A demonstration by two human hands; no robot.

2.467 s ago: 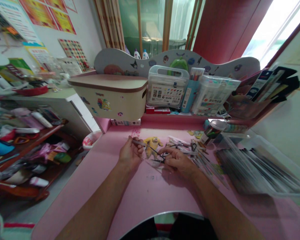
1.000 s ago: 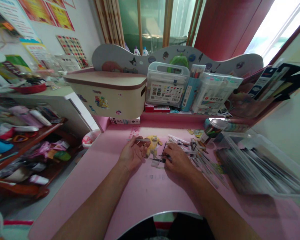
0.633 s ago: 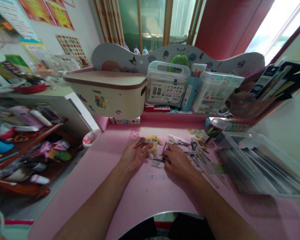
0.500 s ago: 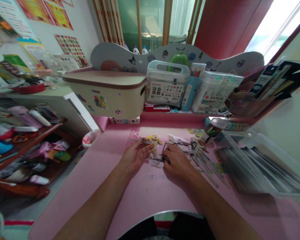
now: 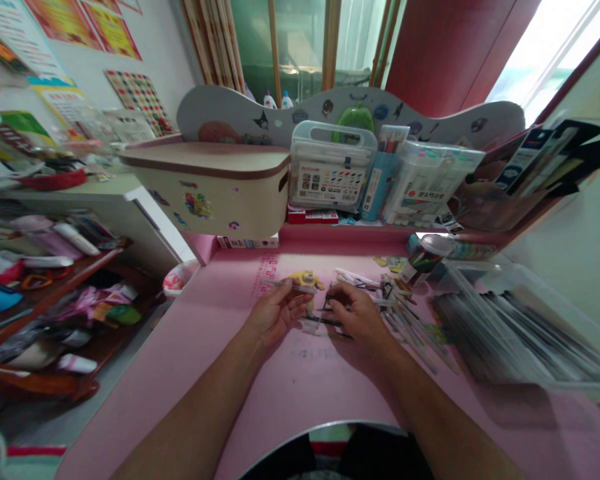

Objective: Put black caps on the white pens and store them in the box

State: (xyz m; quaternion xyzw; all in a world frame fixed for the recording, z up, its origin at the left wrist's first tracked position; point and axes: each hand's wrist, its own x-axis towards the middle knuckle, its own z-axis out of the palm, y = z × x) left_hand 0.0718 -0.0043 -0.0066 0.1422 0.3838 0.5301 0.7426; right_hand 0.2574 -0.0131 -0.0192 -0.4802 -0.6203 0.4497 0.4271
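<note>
A slim pale pen (image 5: 304,289) lies across the fingers of my left hand (image 5: 273,313), held by thumb and fingers above the pink desk (image 5: 290,400). My right hand (image 5: 359,315) is closed in a pinch on a thin dark pen part (image 5: 327,301); its exact kind is too small to tell. Between the hands, a yellow cartoon bear picture (image 5: 307,279) shows on the desk. Just below the right fingers lie a dark stick (image 5: 323,321) and a small clear piece (image 5: 310,327). To the right of that hand spreads a loose heap of pens (image 5: 413,327).
A clear plastic box (image 5: 570,383) full of pens stands at the right, with a jar (image 5: 430,257) behind it. On the shelf are a lidded cream bin (image 5: 210,193), a marker case (image 5: 330,173) and a blue pencil pack (image 5: 377,190).
My right hand has lifted slightly from the desk, with a dark part now pinched in its fingertips. The left hand still has the pale pen, shifted a little downward.
</note>
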